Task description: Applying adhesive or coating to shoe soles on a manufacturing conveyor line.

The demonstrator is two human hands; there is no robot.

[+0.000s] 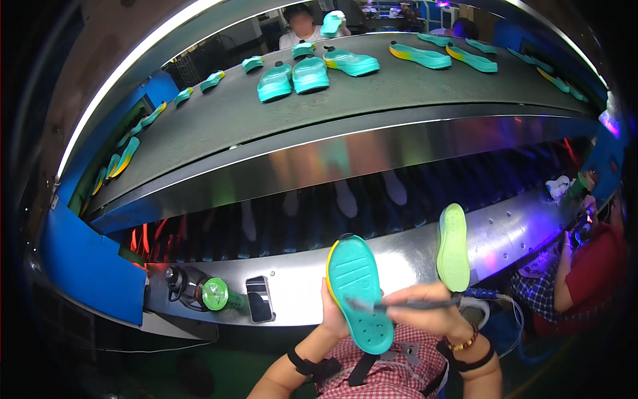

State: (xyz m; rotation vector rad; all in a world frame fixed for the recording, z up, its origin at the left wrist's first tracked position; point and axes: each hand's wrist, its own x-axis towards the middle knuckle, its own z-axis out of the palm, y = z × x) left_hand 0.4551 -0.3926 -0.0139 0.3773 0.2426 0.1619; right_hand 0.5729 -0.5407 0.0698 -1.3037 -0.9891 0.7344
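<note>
In my left hand (pixel 333 315) is a teal shoe sole (pixel 354 263) with a yellow edge along its left side, held tilted in front of me. The fingers wrap it from behind and are partly hidden. Grooves cross its upper part, and small round holes dot the lower end. My right hand (pixel 426 311) is closed around a brush (pixel 387 306) with a dark handle. Its blurred tip lies over the middle of the sole, seemingly touching it. To the right, a light green insole-shaped piece (pixel 454 247) rests on the metal ledge (pixel 412 263).
Beyond the ledge runs a dark conveyor belt (pixel 219 126) carrying several teal soles (pixel 311 74). A phone (pixel 260 299), a green-lidded bottle (pixel 216 294) and a dark bottle (pixel 181 284) stand left. A co-worker in red (pixel 595 272) sits at right; another person (pixel 302 30) is across the belt.
</note>
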